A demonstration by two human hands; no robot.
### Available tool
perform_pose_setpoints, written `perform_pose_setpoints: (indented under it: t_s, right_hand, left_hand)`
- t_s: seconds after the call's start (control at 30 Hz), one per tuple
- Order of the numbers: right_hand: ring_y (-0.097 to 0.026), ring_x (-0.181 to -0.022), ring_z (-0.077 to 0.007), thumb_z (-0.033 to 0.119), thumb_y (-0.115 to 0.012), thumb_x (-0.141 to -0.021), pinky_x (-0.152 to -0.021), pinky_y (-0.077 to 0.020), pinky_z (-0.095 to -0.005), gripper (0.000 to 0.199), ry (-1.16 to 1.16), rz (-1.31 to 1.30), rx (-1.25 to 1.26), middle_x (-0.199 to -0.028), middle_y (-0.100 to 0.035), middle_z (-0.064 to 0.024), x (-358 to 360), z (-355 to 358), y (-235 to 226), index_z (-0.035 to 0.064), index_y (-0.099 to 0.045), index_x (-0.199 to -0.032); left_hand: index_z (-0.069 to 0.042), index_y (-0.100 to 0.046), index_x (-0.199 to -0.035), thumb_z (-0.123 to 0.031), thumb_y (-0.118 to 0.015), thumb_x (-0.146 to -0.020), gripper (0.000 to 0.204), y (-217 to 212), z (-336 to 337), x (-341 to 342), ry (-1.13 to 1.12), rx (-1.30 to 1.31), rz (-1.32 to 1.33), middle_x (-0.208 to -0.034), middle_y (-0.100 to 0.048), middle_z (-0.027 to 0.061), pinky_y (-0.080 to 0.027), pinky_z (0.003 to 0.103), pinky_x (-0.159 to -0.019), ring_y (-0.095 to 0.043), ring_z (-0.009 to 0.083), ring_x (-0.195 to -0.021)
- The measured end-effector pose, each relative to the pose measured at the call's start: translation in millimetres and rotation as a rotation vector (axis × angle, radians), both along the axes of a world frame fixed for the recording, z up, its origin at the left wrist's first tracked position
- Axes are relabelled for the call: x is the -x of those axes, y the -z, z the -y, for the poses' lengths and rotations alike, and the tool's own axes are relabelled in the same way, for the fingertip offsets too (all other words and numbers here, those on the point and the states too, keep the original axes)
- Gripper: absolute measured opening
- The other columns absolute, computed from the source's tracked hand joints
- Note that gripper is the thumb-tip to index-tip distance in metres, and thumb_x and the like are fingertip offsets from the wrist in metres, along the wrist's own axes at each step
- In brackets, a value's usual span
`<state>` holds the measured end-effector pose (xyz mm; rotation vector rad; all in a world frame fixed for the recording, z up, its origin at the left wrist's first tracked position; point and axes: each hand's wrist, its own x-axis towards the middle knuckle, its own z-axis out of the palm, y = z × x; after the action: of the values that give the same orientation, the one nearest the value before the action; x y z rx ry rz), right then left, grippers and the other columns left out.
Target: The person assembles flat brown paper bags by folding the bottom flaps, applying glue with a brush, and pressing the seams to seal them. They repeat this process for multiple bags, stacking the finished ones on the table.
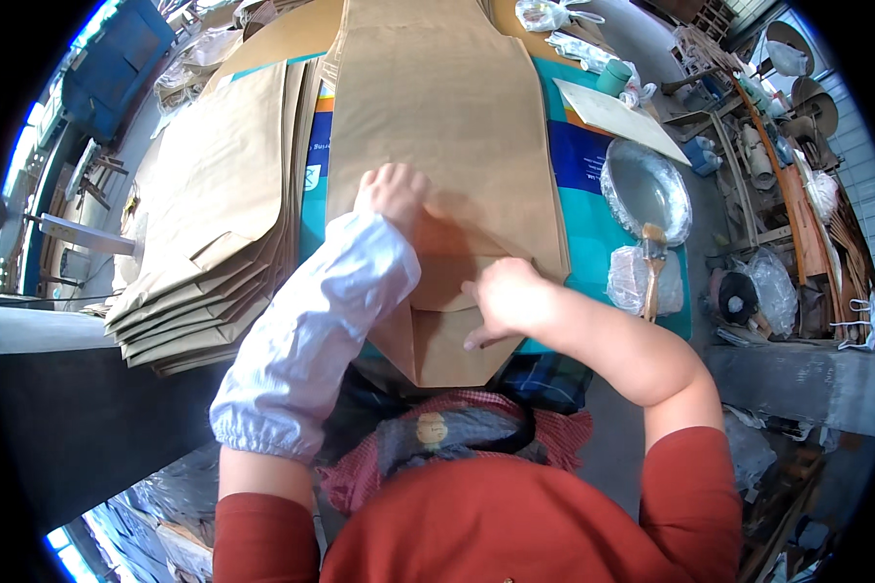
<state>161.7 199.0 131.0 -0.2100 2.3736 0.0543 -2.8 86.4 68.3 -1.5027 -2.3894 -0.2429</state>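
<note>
Creasing risk, head view: uneven pressure from our left hand [396, 192] and right hand [512, 299] could skew the near-end flaps [447, 342] of the brown paper sack [437, 102].
Sack: plain, matte, laid lengthwise over the teal sheet [585, 253] before us.
Left grip: curled; we cannot tell whether it pinches.
Right grip: thumb and forefinger apart, hold unclear.

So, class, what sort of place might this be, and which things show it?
Probably a workshop handling paper bags, judging by a large brown bag in the middle, a stack of similar bags to its left, and a brush to its right.
</note>
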Motion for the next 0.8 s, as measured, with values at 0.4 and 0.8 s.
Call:
perform_pose_setpoints:
  t_s: [0.4,0.8]
  right_hand:
    - [-0.065,-0.105,-0.0225,0.012,-0.064,-0.078,-0.080,-0.0542,-0.0344,0.044,0.270,-0.084,-0.260,-0.111,-0.067,-0.0123,1.4,-4.5,60.1,0.0071,-0.057,-0.121]
    - [-0.066,-0.089,-0.0305,0.018,-0.072,-0.065,-0.074,-0.0534,-0.0407,0.023,0.074,-0.315,0.354,-0.084,-0.066,-0.0124,-46.5,-71.2,27.3,0.0064,-0.067,-0.085]
  left_hand:
    - [-0.006,-0.068,-0.101,-0.009,-0.065,-0.070,0.032,-52.9,50.5,-86.6,0.302,0.664,0.758,-0.106,-0.063,0.0132,-0.047,0.035,-0.090,-0.058,0.0294,-0.108]
    - [-0.008,-0.067,-0.110,-0.011,-0.068,-0.059,0.052,35.0,62.7,-32.7,-0.064,0.257,1.014,-0.114,-0.059,0.0136,-0.043,0.035,-0.099,-0.054,0.0319,-0.112]
